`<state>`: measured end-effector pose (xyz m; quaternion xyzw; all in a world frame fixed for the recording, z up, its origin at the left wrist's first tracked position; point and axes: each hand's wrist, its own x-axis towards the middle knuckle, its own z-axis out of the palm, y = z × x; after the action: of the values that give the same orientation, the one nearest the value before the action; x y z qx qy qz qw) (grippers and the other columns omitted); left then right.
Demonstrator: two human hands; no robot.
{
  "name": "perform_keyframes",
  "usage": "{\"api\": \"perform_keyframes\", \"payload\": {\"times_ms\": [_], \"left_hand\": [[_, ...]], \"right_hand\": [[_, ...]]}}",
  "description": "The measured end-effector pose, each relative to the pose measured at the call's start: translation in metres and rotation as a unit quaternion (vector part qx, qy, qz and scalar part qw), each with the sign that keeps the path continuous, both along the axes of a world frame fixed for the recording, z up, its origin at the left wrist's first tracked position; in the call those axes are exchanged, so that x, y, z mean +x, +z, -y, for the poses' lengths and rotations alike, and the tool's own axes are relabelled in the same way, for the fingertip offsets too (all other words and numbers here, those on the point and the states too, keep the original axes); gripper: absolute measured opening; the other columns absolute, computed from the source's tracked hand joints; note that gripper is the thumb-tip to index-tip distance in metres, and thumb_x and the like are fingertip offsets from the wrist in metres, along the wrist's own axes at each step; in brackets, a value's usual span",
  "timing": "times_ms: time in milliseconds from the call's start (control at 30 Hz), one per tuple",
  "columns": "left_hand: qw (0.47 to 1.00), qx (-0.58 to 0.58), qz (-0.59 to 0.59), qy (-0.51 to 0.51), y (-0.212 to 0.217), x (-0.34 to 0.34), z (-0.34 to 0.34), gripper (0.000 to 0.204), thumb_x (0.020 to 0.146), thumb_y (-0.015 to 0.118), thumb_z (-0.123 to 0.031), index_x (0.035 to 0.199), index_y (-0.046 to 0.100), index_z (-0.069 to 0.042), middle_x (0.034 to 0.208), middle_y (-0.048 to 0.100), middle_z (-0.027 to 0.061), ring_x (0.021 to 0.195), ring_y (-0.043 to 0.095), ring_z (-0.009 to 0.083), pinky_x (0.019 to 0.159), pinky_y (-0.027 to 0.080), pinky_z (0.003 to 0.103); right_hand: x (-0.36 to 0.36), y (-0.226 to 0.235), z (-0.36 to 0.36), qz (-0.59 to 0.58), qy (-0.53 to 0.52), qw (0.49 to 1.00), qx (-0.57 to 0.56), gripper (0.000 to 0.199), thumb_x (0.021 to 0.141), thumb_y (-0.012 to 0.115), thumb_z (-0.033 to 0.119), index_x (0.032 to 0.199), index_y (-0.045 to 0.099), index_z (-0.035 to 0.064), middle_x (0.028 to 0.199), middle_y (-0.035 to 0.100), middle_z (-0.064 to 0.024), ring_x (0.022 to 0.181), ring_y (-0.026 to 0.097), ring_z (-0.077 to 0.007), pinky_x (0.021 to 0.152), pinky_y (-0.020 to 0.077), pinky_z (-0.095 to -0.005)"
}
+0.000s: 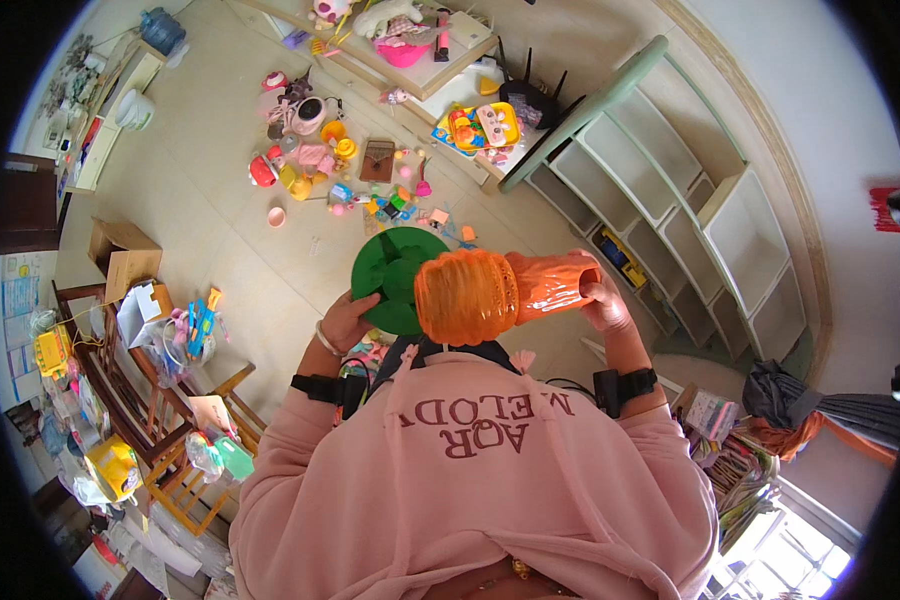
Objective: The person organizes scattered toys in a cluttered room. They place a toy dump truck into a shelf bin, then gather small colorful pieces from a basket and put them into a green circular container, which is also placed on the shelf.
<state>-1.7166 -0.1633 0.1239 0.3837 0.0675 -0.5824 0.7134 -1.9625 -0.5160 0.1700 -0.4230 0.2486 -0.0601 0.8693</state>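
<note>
In front of my chest, my left hand (346, 323) grips the rim of a round green plastic disc (382, 262) with a raised, lobed middle. My right hand (608, 308) is closed on the open end of an orange see-through plastic vase-shaped piece (466, 296), thumb at the opening. This piece lies sideways, its wide ribbed part towards the left and its narrower hollow end to the right. Its ribbed end overlaps the disc's right side in view; whether the two touch I cannot tell.
Many small toys (315, 157) lie scattered on the tiled floor ahead. A tilted grey-green shelf unit (630, 165) stands at the right. Wooden chairs (155, 395) and a cardboard box (125, 252) are at the left. A yellow tray (482, 127) of toys sits on a low ledge beyond.
</note>
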Motion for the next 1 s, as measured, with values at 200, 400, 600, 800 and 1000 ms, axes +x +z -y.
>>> {"api": "perform_keyframes", "payload": {"times_ms": [200, 400, 600, 800, 1000], "left_hand": [[0.982, 0.025, -0.001, 0.189, -0.07, 0.001, -0.053, 0.038, 0.086, 0.05, -0.007, 0.121, 0.042, 0.001, 0.119, 0.051, 0.0126, 0.109, 0.05, 0.0257, 0.094, 0.041, 0.038], [0.87, 0.14, -0.093, 0.464, -0.101, -0.038, -0.136, 0.027, 0.084, 0.053, -0.008, 0.109, 0.05, 0.001, 0.108, 0.057, 0.0118, 0.094, 0.056, 0.0237, 0.082, 0.047, 0.036], [0.805, 0.132, -0.138, 0.562, -0.084, -0.051, -0.203, 0.026, 0.084, 0.052, -0.007, 0.109, 0.05, 0.001, 0.105, 0.058, 0.0135, 0.093, 0.058, 0.0247, 0.081, 0.049, 0.037], [0.757, 0.09, -0.101, 0.639, -0.105, -0.005, -0.304, 0.027, 0.086, 0.05, -0.006, 0.112, 0.048, -0.001, 0.11, 0.056, 0.0135, 0.096, 0.057, 0.0265, 0.08, 0.05, 0.04], [0.726, 0.014, 0.002, 0.688, -0.078, 0.031, -0.414, 0.031, 0.086, 0.051, -0.007, 0.117, 0.046, -0.004, 0.114, 0.054, 0.0127, 0.101, 0.054, 0.0257, 0.085, 0.046, 0.04]], "right_hand": [[-0.024, -0.016, 0.015, 0.052, -0.019, 0.998, -0.026, 0.077, 0.067, 0.067, 0.023, 0.131, 0.03, 0.0013, 0.124, 0.043, -0.0118, 0.117, 0.041, -0.0231, 0.099, 0.033, -0.0351], [-0.012, -0.044, 0.027, -0.03, -0.047, 0.996, 0.065, 0.072, 0.068, 0.072, 0.026, 0.127, 0.037, 0.0052, 0.127, 0.044, -0.0096, 0.113, 0.047, -0.0265, 0.084, 0.0495, -0.0388], [0.09, -0.051, 0.011, -0.035, 0.021, 0.998, 0.05, 0.068, 0.069, 0.072, 0.027, 0.125, 0.04, 0.0065, 0.125, 0.046, -0.0077, 0.113, 0.048, -0.0253, 0.083, 0.0502, -0.0378], [0.259, -0.053, -0.064, -0.074, 0.119, 0.99, -0.027, 0.058, 0.075, 0.065, 0.032, 0.123, 0.042, 0.007, 0.123, 0.048, -0.0079, 0.113, 0.047, -0.0243, 0.086, 0.0464, -0.0391], [0.473, -0.046, -0.222, 0.047, 0.356, 0.91, -0.205, 0.054, 0.069, 0.06, 0.016, 0.119, 0.044, 0.0051, 0.113, 0.051, -0.008, 0.104, 0.053, -0.021, 0.087, 0.0461, -0.0341]]}}
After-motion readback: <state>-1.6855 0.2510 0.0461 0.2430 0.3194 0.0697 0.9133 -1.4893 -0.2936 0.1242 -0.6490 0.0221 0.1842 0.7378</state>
